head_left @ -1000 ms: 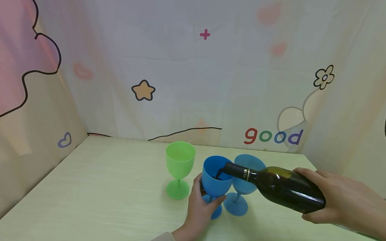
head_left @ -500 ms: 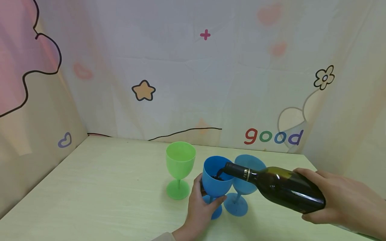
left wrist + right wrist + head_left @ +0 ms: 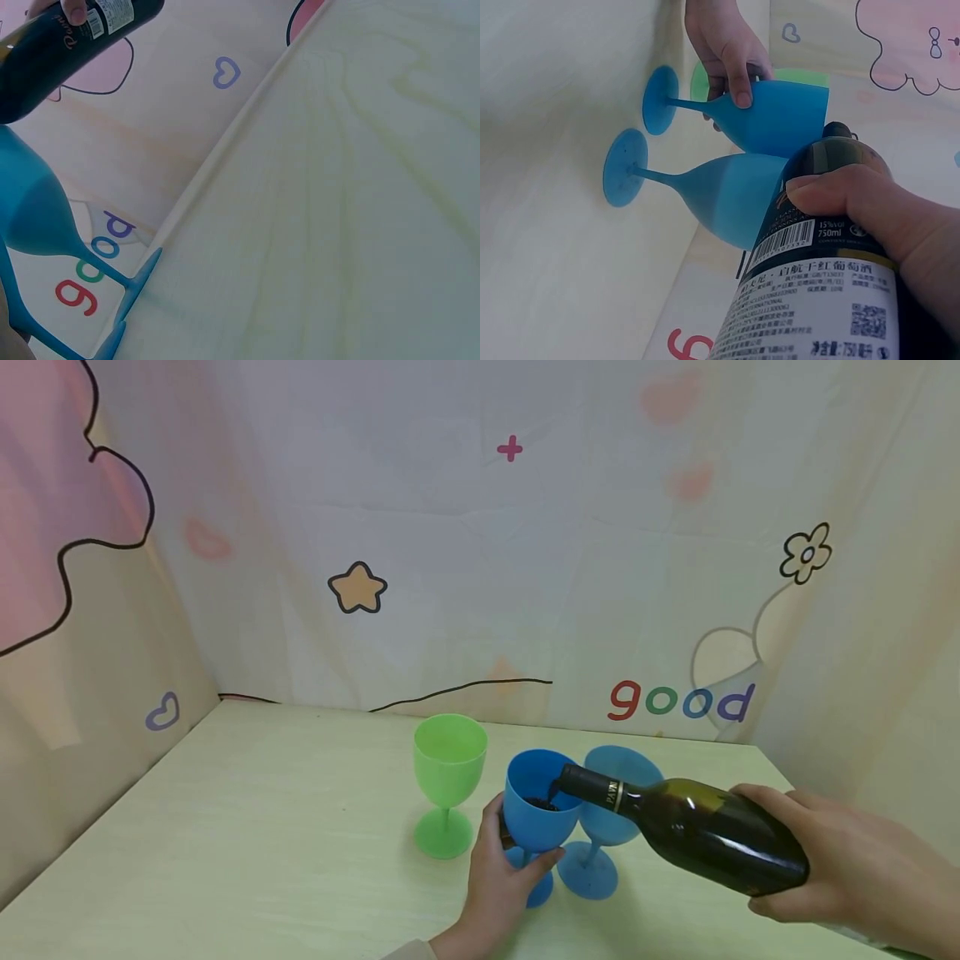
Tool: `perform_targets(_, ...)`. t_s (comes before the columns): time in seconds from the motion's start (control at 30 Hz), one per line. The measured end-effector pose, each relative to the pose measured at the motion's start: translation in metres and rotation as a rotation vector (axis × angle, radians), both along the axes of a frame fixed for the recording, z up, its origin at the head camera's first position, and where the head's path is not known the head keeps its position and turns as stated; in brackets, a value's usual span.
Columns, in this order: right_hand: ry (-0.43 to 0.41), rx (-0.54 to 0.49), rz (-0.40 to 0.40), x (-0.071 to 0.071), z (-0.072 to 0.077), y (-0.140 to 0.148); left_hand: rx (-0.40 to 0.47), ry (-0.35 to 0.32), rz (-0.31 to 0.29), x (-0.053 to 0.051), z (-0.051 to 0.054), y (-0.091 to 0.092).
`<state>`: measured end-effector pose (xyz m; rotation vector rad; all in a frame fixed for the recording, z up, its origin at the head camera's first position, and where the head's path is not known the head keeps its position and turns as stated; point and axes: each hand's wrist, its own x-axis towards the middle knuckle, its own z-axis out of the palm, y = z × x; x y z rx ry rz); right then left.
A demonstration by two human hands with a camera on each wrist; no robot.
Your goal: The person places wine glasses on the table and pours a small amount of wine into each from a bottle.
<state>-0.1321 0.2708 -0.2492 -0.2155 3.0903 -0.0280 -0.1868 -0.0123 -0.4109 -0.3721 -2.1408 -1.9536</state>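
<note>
My left hand grips a blue goblet around the lower bowl and stem; it stands upright on the table. My right hand holds a dark wine bottle near its base, tilted with the neck pointing left over the goblet's rim. Dark liquid runs from its mouth and pools inside. Just right of the held goblet stands a second, lighter blue goblet, partly behind the bottle. The right wrist view shows the bottle's white label and the left thumb on the held goblet.
A green goblet stands to the left and slightly behind the blue ones. Pale table spreads leftward and ends at a printed cloth backdrop. Cloth walls rise on both sides.
The dark liquid in the held goblet has risen and covers more of the inside. Both hands, the bottle and the goblets stay almost in place.
</note>
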Motion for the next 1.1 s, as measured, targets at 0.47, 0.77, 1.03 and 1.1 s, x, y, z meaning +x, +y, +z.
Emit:
perform_targets(0.47,0.059,-0.001,0.039,0.007,-0.002,-0.001,-0.012,-0.001,0.005,-0.001,0.000,0.001)
perform_targets(0.77,0.062,-0.021,0.041,0.006,-0.007,0.001,-0.006,-0.005,-0.007,-0.001,0.000,0.001)
perform_targets(1.03,0.027,-0.029,0.005,0.003,-0.012,0.005,-0.012,-0.011,0.005,-0.001,0.000,0.001)
perform_targets(1.1,0.041,-0.027,0.017,0.004,-0.012,0.006,-0.014,-0.010,0.009,-0.001,0.000,0.001)
